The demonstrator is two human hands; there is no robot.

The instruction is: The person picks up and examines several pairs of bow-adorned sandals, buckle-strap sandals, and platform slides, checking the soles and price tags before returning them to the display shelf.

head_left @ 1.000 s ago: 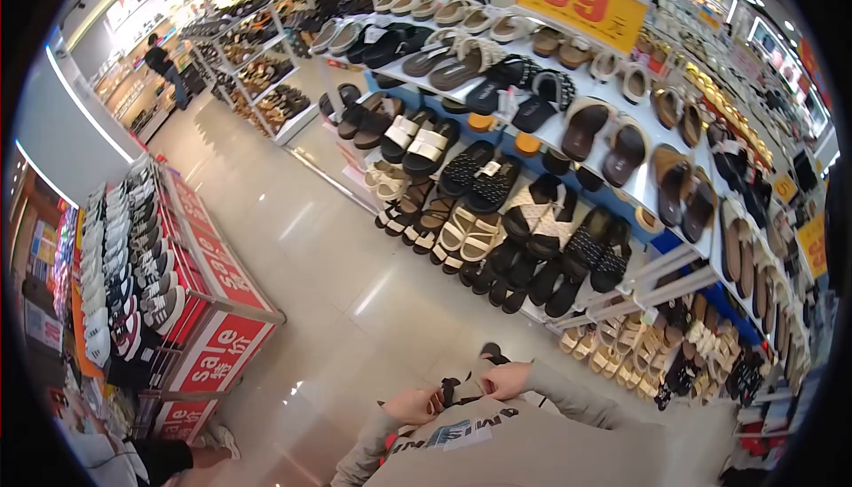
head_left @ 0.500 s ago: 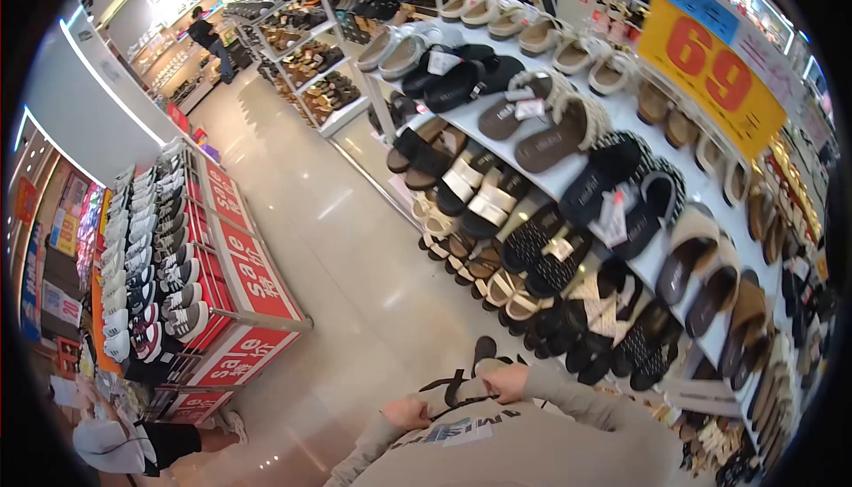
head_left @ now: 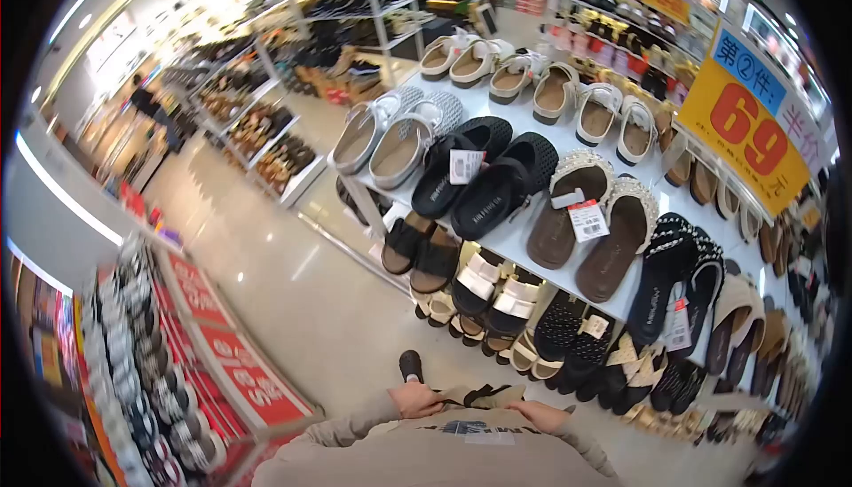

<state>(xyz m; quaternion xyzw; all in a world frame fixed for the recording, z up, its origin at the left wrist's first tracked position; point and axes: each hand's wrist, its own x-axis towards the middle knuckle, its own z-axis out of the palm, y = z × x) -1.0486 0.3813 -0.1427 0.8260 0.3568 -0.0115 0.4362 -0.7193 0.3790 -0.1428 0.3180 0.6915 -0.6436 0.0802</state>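
1. There are two hands. The left hand (head_left: 415, 398) has its fingers closed on one end of a strap (head_left: 481, 395). The right hand (head_left: 540, 414) is at the other end; I cannot tell if its fingers grip or only touch.
2. There is one strap, light brown with black bits. It goes from hand to hand in front of the shirt (head_left: 461, 460), apart from the front edge of the table.
3. One dark shoe (head_left: 410, 365) is on the floor (head_left: 355, 310), just past the left hand.
4. There is one white table (head_left: 486, 104). Along its back edge, starting at the back left corner, six pale shoes (head_left: 599, 116) stand in a row. More shoes come after them.
5. At its front left corner are two grey shoes (head_left: 413, 145). Going right along the front edge come two black sandals (head_left: 488, 199), two brown slippers (head_left: 612, 261) with bumpy white tops, and two black slippers (head_left: 658, 283) with shiny dots.
6. Three paper tags (head_left: 586, 219) show on those front shoes: one on each of the last three pairs.
7. Under the front edge are two slippers with white straps (head_left: 515, 301).
8. One big yellow sign (head_left: 750, 123) says 69.
9. One blurry person (head_left: 155, 113) is far back.
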